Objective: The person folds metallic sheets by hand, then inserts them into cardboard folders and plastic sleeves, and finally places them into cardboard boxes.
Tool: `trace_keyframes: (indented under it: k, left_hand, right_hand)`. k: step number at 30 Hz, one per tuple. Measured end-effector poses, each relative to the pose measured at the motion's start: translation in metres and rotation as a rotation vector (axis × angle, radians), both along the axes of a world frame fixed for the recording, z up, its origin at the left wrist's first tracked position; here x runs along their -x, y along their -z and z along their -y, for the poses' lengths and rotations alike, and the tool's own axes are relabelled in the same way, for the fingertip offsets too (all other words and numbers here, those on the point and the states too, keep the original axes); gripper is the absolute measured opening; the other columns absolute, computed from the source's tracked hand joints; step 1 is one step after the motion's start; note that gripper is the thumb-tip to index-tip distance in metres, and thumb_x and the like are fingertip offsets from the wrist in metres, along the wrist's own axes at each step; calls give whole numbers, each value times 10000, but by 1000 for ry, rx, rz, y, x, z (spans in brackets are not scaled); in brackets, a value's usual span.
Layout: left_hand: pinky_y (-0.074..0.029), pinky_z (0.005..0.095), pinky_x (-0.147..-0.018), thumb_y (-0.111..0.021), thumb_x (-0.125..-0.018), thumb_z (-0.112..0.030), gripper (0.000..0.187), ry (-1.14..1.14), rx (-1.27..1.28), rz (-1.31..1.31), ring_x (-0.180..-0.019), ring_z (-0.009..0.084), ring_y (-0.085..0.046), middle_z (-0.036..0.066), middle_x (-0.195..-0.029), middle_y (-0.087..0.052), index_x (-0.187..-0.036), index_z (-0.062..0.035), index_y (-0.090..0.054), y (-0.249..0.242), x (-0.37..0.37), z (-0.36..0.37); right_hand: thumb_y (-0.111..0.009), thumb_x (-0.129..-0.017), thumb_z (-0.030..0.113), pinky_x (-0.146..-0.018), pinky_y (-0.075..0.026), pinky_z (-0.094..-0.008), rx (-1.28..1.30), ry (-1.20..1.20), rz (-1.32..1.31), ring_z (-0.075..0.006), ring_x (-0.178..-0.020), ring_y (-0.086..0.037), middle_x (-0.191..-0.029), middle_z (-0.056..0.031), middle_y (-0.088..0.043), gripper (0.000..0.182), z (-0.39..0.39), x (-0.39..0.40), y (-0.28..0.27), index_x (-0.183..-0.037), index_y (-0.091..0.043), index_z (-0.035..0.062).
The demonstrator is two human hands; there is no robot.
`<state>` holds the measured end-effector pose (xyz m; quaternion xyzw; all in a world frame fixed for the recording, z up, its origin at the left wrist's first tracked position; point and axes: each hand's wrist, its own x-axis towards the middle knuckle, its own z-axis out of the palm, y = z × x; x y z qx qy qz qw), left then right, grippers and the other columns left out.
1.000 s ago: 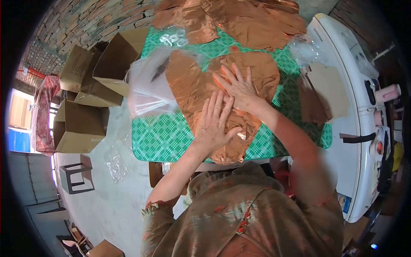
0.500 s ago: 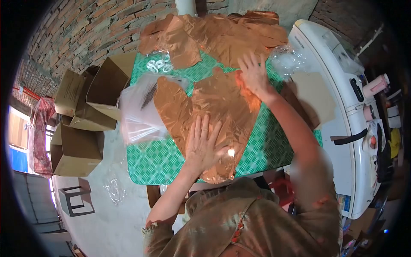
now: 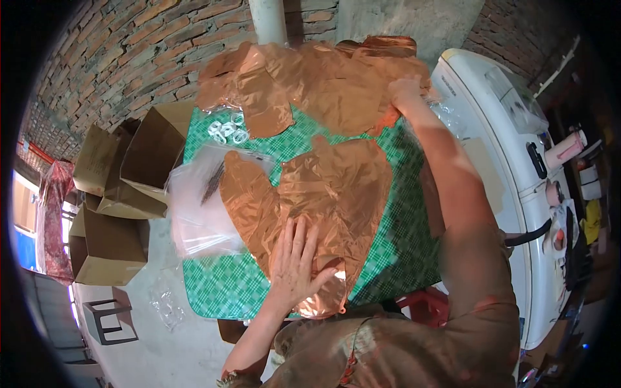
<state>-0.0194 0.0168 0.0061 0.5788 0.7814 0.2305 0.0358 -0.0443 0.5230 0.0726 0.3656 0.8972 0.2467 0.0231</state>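
A flat, uninflated copper-coloured foil balloon (image 3: pixel 336 174) lies on the table in front of me, its narrow shiny end at the near edge. My left hand (image 3: pixel 294 265) rests flat on its lower part, fingers stretched out. At the far right, my right hand (image 3: pixel 405 94) has its fingers curled at the edge of a pile of similar foil balloons (image 3: pixel 330 81); the fingertips are partly hidden. A bright orange patch shows on the foil beneath that hand. Left of the near balloon lies a stack of clear plastic bags (image 3: pixel 200 223).
White rings (image 3: pixel 228 129) lie on the green checked tablecloth (image 3: pixel 220 288). Open cardboard boxes (image 3: pixel 107 242) and a grey stool (image 3: pixel 110 320) stand on the left. A white fridge-like appliance (image 3: pixel 527 258) lies along the right side, and a brick wall (image 3: pixel 155 45) rises behind.
My right hand has moved from the near balloon's upper right edge to the far pile, and its fingers have curled. My left hand stays flat on the near balloon. The view has shifted slightly.
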Motion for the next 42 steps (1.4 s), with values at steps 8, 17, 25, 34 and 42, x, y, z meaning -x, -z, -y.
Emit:
trace_keyframes:
  k: [8,17,25,34,42]
  left_hand:
    - [-247,587,-1223,-523,-953,-703,966,-5,34,3,-1569,461,-185,246,-1685,-239,-1611,-24,-321,1,1,1]
    - [-296,570,-1214,-686,-905,-566,903,-7,-56,-2,-1547,460,-244,259,-1646,-307,-1570,-25,-399,-2,0,1]
    - [-325,556,-1203,-705,-918,-465,823,5,-162,44,-1519,470,-292,257,-1616,-353,-1547,-14,-424,-7,-1,5]
    - [-362,515,-1194,-708,-949,-322,636,-4,-294,14,-1462,427,-416,234,-1542,-473,-1461,8,-523,-33,-1,3]
    - [-454,415,-1147,-484,-1051,-606,824,107,-442,1515,-1383,317,-539,185,-1481,-540,-1569,20,-350,-99,16,-61]
  right_hand:
    - [-613,-913,162,-743,-601,-472,-89,-119,-212,-336,-931,-762,-995,-154,-776,199,-43,4,-15,-996,-784,103]
    - [-674,-956,410,-751,-553,-519,-102,-84,-722,-397,-929,-709,-999,-143,-749,282,-63,-24,-124,-1059,-700,149]
    - [-659,-952,386,-719,-533,-520,-144,-303,-782,-426,-888,-689,-931,-158,-731,282,-33,-51,-173,-1081,-646,135]
    - [-602,-949,201,-832,-527,-518,78,-419,-886,-440,-993,-667,-996,-224,-720,175,86,-85,-234,-1024,-704,80]
    - [-691,-916,280,-641,-530,-487,-30,-972,-742,-384,-755,-688,-813,-142,-696,192,203,-115,-211,-1006,-631,122]
